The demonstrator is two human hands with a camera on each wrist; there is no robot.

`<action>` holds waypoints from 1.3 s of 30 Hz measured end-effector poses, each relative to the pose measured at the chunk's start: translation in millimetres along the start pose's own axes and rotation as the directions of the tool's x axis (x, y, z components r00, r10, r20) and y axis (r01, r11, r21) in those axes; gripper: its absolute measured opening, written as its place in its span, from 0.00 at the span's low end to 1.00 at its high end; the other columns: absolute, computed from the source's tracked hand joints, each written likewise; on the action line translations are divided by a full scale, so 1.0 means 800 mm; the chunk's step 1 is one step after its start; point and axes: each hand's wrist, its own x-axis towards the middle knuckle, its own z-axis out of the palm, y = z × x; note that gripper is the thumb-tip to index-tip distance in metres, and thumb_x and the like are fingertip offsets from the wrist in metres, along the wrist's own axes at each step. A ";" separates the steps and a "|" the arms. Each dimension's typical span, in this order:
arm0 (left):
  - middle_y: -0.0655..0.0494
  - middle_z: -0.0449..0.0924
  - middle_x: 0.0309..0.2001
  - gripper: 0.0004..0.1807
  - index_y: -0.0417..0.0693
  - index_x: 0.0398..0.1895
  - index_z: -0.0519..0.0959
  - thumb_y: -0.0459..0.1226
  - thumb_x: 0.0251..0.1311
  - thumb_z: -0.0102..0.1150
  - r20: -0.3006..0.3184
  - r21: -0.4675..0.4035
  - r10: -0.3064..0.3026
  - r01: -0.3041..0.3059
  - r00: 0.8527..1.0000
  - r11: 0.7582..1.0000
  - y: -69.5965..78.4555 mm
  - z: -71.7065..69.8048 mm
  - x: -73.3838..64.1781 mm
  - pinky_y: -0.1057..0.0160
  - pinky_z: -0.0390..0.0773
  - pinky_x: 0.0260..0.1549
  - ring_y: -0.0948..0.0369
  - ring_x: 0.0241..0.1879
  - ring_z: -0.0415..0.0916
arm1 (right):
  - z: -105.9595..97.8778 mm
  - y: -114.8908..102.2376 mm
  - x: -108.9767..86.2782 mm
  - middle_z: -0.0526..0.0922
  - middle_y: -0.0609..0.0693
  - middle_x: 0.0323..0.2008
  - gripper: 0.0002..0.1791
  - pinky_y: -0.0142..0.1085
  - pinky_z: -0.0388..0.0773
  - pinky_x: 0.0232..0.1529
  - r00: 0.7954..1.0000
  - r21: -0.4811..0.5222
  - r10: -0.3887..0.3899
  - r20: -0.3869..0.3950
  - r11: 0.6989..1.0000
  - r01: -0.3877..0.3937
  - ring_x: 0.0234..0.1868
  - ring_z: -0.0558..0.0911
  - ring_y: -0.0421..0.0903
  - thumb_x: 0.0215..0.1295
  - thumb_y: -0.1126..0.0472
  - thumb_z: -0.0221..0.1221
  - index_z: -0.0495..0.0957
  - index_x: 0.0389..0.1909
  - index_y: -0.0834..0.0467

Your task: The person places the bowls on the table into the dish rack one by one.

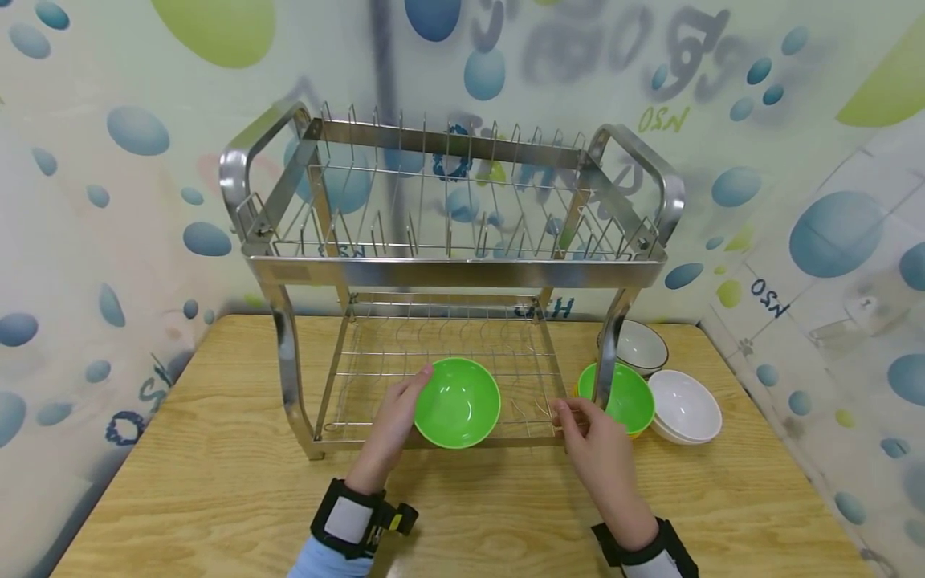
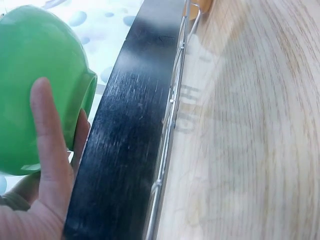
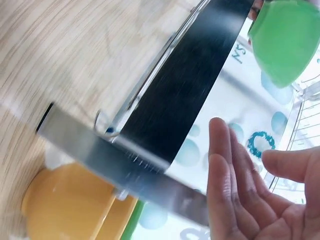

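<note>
My left hand (image 1: 390,417) holds a green bowl (image 1: 458,404) by its left side, the inside facing up toward the head camera. In the left wrist view, the fingers lie along the outside of the bowl (image 2: 55,55). The bowl is in front of the lower shelf of a two-tier metal dish rack (image 1: 448,274), overlapping its front bar in the head view. My right hand (image 1: 600,453) is beside the rack's right front leg. The right wrist view shows its fingers (image 3: 220,185) extended and holding nothing.
Right of the rack, another green bowl (image 1: 632,401) sits over a yellow-orange bowl (image 3: 70,205). Next to them are white bowls (image 1: 686,405) and a white bowl with a dark rim (image 1: 643,347). The wooden table (image 1: 181,482) meets patterned walls behind and to the right.
</note>
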 end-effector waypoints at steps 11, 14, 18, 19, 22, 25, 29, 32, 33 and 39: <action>0.50 0.83 0.30 0.29 0.38 0.45 0.79 0.54 0.71 0.38 0.002 -0.007 0.007 -0.007 1.000 1.000 -0.001 -0.002 0.001 0.62 0.81 0.32 0.59 0.28 0.82 | -0.023 0.027 0.003 0.78 0.48 0.17 0.19 0.27 0.66 0.18 0.985 -0.155 -0.038 -0.167 0.988 0.011 0.19 0.73 0.40 0.62 0.48 0.61 0.75 0.20 0.58; 0.50 0.83 0.30 0.29 0.37 0.44 0.79 0.54 0.71 0.39 -0.003 -0.008 0.006 -0.006 1.000 1.000 0.000 -0.003 0.001 0.62 0.81 0.32 0.59 0.28 0.82 | -0.025 0.030 0.004 0.80 0.51 0.20 0.18 0.28 0.68 0.20 0.984 -0.174 -0.019 -0.175 0.985 -0.012 0.21 0.76 0.41 0.58 0.49 0.65 0.73 0.26 0.59; 0.51 0.83 0.30 0.30 0.37 0.45 0.79 0.55 0.70 0.40 -0.003 -0.009 0.011 -0.011 1.000 1.000 0.002 -0.004 0.000 0.63 0.81 0.33 0.60 0.28 0.81 | -0.027 0.031 0.005 0.83 0.57 0.27 0.21 0.33 0.75 0.24 0.989 -0.161 0.006 -0.145 0.986 -0.030 0.27 0.82 0.48 0.58 0.49 0.65 0.72 0.37 0.62; 0.51 0.83 0.30 0.30 0.37 0.45 0.79 0.55 0.70 0.40 -0.002 -0.011 0.010 -0.010 1.000 1.000 0.002 -0.004 0.000 0.63 0.81 0.32 0.60 0.28 0.81 | -0.026 0.031 0.005 0.83 0.58 0.30 0.21 0.35 0.78 0.26 0.991 -0.151 0.009 -0.134 0.988 -0.029 0.29 0.83 0.50 0.58 0.50 0.65 0.71 0.39 0.63; 0.51 0.83 0.29 0.31 0.36 0.44 0.79 0.56 0.70 0.39 0.001 -0.011 0.010 -0.010 1.000 1.000 0.002 -0.004 0.000 0.63 0.81 0.31 0.59 0.27 0.82 | -0.025 0.032 0.007 0.83 0.61 0.35 0.21 0.39 0.82 0.31 0.995 -0.122 0.010 -0.104 0.992 -0.023 0.35 0.84 0.53 0.59 0.52 0.64 0.72 0.42 0.65; 0.51 0.83 0.28 0.32 0.36 0.44 0.79 0.57 0.69 0.39 0.004 -0.010 0.006 -0.006 1.000 1.000 0.001 -0.004 0.000 0.63 0.81 0.32 0.59 0.27 0.82 | -0.024 0.033 0.008 0.82 0.60 0.37 0.19 0.39 0.82 0.33 0.996 -0.108 -0.002 -0.087 0.994 -0.007 0.37 0.83 0.52 0.59 0.54 0.65 0.75 0.41 0.65; 0.51 0.83 0.29 0.35 0.37 0.44 0.79 0.61 0.68 0.38 0.010 -0.011 -0.008 0.008 1.000 1.000 -0.001 -0.003 0.001 0.62 0.81 0.32 0.59 0.28 0.82 | -0.022 0.036 0.008 0.83 0.58 0.36 0.17 0.39 0.81 0.34 0.997 -0.095 -0.030 -0.075 0.995 0.022 0.37 0.82 0.50 0.59 0.56 0.65 0.76 0.42 0.64; 0.50 0.84 0.29 0.37 0.38 0.44 0.79 0.63 0.66 0.38 0.012 -0.017 -0.009 0.009 1.000 1.000 -0.003 -0.003 0.002 0.61 0.82 0.32 0.58 0.28 0.82 | -0.021 0.037 0.008 0.83 0.59 0.36 0.18 0.40 0.81 0.35 0.997 -0.084 -0.046 -0.063 0.996 0.040 0.38 0.82 0.51 0.59 0.58 0.65 0.75 0.45 0.64; 0.50 0.84 0.29 0.37 0.38 0.45 0.79 0.63 0.66 0.38 0.013 -0.020 -0.006 0.006 1.000 1.000 -0.003 -0.003 0.003 0.61 0.82 0.32 0.58 0.28 0.82 | -0.021 0.036 0.008 0.83 0.59 0.36 0.18 0.40 0.81 0.34 0.997 -0.084 -0.054 -0.061 0.995 0.049 0.37 0.82 0.51 0.59 0.58 0.65 0.75 0.45 0.65; 0.50 0.84 0.30 0.37 0.39 0.46 0.79 0.63 0.66 0.37 0.021 -0.041 0.004 -0.003 1.000 0.999 -0.001 -0.003 0.002 0.61 0.82 0.34 0.58 0.30 0.82 | -0.020 0.036 0.004 0.83 0.63 0.35 0.19 0.42 0.80 0.31 0.995 -0.124 -0.083 -0.055 0.989 0.076 0.36 0.83 0.54 0.60 0.59 0.64 0.73 0.45 0.68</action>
